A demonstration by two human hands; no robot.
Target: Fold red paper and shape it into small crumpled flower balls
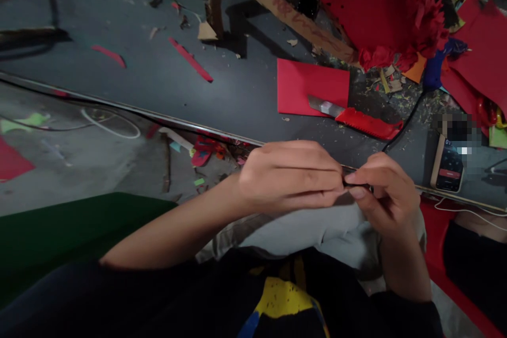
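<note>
Black and thin, the strip [350,185] shows right of centre; our right hand [390,195] pinches it, thumb against forefinger; our left hand [291,177] closes its fingertips on the other end.

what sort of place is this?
Probably an indoor craft work area: a red-handled knife lies partly over a red sheet, and cut red strips and other scraps litter the grey table.
</note>
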